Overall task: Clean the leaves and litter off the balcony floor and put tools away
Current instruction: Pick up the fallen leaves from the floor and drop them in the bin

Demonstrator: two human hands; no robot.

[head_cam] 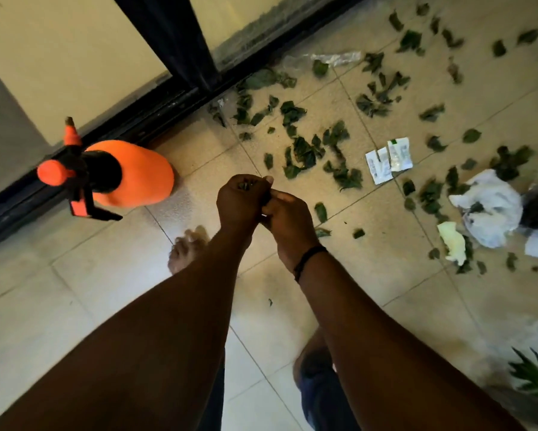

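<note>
Above the tiled balcony floor (386, 275), the left hand (241, 200) curls around a few leaves while the right hand (285, 216) pinches at them. Scattered leaves (305, 150) cover the floor's far side: light, limp, best gathered in handfuls.

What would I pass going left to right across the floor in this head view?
Orange spray bottle → left hand → right hand → white sachets → yellow crumpled paper → white plastic bag.
</note>
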